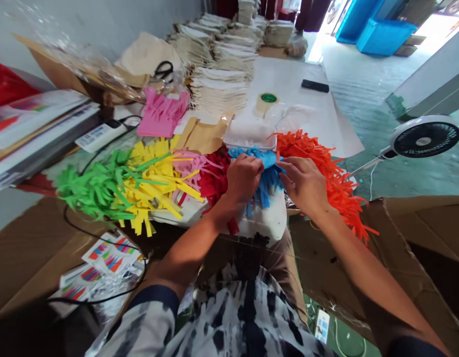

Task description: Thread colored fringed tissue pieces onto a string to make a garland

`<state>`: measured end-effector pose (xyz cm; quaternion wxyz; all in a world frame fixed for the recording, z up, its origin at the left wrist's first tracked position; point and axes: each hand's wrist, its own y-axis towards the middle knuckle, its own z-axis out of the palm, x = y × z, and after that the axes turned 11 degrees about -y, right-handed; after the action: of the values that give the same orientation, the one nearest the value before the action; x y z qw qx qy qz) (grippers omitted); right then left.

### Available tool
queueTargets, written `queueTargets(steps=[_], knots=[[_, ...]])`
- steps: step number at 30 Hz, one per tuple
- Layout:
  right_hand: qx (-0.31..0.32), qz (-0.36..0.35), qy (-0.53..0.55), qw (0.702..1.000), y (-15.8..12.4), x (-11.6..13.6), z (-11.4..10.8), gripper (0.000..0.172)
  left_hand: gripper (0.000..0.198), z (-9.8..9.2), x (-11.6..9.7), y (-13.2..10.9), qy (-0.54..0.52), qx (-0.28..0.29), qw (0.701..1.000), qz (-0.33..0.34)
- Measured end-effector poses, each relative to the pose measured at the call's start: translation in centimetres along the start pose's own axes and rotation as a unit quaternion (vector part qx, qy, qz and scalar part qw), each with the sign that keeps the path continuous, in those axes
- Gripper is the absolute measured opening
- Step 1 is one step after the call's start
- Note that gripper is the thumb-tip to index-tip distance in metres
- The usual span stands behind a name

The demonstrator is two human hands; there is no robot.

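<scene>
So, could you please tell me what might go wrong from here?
The blue strips between the left hand and right hand might tangle with the neighbouring red strips. The orange strips spill past the edge of the table, so they could slip off. The fan nearby could stir them if running.

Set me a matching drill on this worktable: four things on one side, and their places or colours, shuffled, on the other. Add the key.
Things
1. Left hand
2. Fan
3. Tape
4. Scissors

Places or colours
A. Green centre
B. On the blue fringe
C. Black handles
D. White rim, right of the orange fringe

Pairs: 1-B, 2-D, 3-A, 4-C
</scene>
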<state>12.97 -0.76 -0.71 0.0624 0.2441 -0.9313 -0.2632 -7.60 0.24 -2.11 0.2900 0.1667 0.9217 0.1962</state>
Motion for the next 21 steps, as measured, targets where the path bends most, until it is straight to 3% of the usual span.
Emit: queueTargets(steps=[4, 9, 12, 21], knots=[[0.005, -0.017, 0.039, 0.999, 2.9, 0.5, 2.0, 0.02, 0.003, -0.3, 0.7, 0.2, -0.105, -0.04, 0.994, 0.017], [-0.033, 0.027, 0.176, 0.983, 4.4, -0.3, 2.6, 0.016, 0.007, -1.5, 2.3, -0.6, -0.264, -0.119, 0.957, -0.019], [-0.052, 0.057, 0.232, 0.97, 5.0, -0.7, 2.3, 0.013, 0.01, -2.0, 2.8, -1.2, -0.246, -0.14, 0.959, -0.012], [-0.055, 0.045, 0.25, 0.966, 6.8, 0.0, 1.9, 0.01, 0.043, -1.8, 3.0, -0.7, -0.127, -0.082, 0.988, 0.006]])
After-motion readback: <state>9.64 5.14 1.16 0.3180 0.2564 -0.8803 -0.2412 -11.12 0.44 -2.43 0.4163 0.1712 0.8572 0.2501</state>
